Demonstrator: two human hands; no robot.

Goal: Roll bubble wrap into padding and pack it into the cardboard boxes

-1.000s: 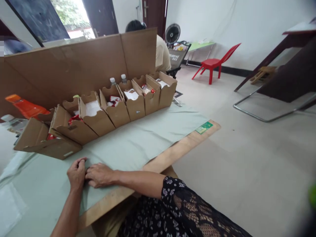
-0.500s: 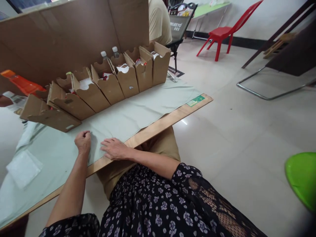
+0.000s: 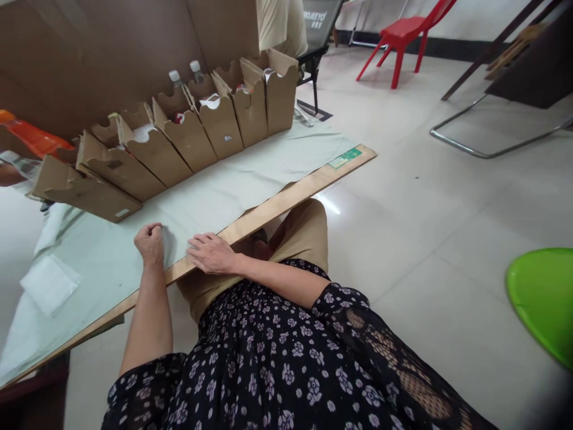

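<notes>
My left hand (image 3: 150, 243) rests as a loose fist on the pale green cloth (image 3: 179, 209) over the table. Nothing shows sticking out of its curled fingers. Beside it, my right hand (image 3: 211, 253) lies palm down across the table's wooden front edge (image 3: 255, 218), fingers stretched out and a little apart, holding nothing. Beyond both hands stands a row of cardboard bins (image 3: 184, 140) with small packets and papers inside. A flat clear plastic bag (image 3: 51, 284) lies on the cloth to the left of my left hand.
Behind the bins rises a tall cardboard panel (image 3: 134, 48), with two capped bottles (image 3: 175, 79) before it. An orange item (image 3: 36, 136) and another person's hand (image 3: 9, 175) are at far left. A red chair (image 3: 403, 40) and a green seat (image 3: 544, 304) stand right.
The view has tilted down slightly, so the table and bins sit higher in it. Both hands keep nearly the same place and pose on the table.
</notes>
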